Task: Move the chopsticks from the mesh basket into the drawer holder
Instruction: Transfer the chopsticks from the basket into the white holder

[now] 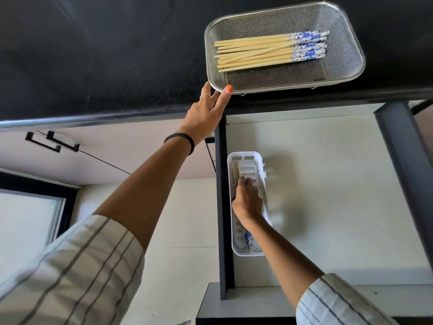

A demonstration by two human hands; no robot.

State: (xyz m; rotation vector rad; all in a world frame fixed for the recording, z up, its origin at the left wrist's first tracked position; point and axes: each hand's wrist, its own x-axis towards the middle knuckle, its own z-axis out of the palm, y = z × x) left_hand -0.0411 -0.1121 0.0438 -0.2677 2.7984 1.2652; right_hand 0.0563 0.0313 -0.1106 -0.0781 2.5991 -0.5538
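Striped sleeves [70, 273] fill the near foreground, one on each forearm. Right hand [247, 200] is down inside the white drawer holder [261, 160], which sits at the left side of the open drawer [328, 184]; fingers curled around a small batch of chopsticks [235, 171], whose plain tips show just beyond the knuckles at the far end and whose blue-patterned heads show below the wrist at the near end. How tightly this grip closes cannot be told; the palm hides the contact. Left hand [208, 109] is stretched to the black table [105, 55], fingers spread and holding nothing, thumb tip touching the near-left corner of the mesh basket [351, 73] rim. Remaining chopsticks [269, 51] lie in the basket, roughly parallel, tips left, patterned heads right, one lying askew across the others. Judgement: step in hand is laying the carried batch into the holder; most of the task remains, given the pile in the basket. To do it well: lower the batch flat along the holder's long axis, keep heads all at the near end, release only once the sticks rest on the slotted floor, and tuck them against the left wall so space remains. Left hand should steady the basket, which sits close to the table edge, rather than push it.
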